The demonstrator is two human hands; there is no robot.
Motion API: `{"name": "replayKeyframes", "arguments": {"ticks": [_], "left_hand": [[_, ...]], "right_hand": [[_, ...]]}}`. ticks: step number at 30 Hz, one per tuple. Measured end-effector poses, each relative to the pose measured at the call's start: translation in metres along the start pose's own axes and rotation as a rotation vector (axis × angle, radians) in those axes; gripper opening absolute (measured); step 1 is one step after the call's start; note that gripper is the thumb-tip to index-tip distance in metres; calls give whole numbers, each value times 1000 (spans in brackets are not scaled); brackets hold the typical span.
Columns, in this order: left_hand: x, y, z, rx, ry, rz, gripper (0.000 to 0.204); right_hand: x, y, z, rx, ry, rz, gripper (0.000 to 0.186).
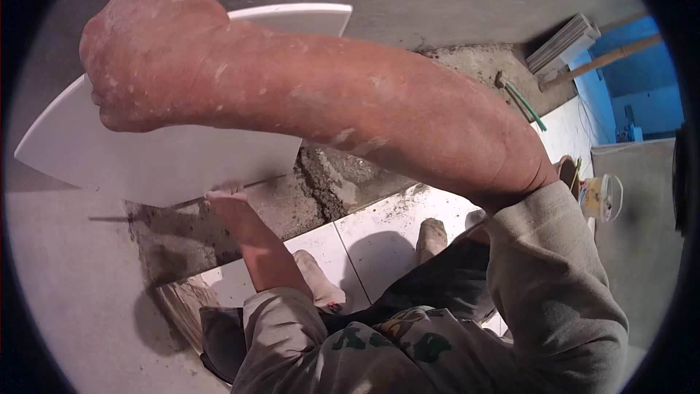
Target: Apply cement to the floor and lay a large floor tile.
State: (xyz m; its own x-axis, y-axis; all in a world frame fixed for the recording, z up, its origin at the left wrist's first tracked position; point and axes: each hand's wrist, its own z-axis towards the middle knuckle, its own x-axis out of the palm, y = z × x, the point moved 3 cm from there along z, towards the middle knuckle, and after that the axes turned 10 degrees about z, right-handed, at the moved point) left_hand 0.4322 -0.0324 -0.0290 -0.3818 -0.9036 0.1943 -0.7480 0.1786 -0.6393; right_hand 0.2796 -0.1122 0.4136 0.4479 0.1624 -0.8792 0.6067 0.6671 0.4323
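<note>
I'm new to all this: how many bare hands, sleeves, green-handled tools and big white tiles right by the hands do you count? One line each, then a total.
Hands: 2 (left hand, right hand)
Sleeves: 2 (left sleeve, right sleeve)
Green-handled tool: 1
Big white tile: 1
Total: 6

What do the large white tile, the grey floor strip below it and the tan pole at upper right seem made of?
White tile: likely ceramic or porcelain, smooth, with a crisp thin edge. Grey strip: probably cement mortar, rough, with dark crumbly lumps. Tan pole: perhaps wood or bamboo, dull, judging by colour.
</note>
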Motion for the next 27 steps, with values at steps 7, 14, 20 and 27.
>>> {"name": "replayKeyframes", "arguments": {"ticks": [7,14,20,27], "left_hand": [[-20,30,55,-91,52,-98,81],[-19,19,49,-54,93,-53,68],[3,-52,0,355,227,273,52],[42,-228,-64,1669,-164,1128,36]], "right_hand": [[40,8,37,-146,-32,73,23],[59,10,59,-201,-71,56,21],[85,32,75,-269,-73,6,21],[69,15,37,-459,10,-1,23]]}}
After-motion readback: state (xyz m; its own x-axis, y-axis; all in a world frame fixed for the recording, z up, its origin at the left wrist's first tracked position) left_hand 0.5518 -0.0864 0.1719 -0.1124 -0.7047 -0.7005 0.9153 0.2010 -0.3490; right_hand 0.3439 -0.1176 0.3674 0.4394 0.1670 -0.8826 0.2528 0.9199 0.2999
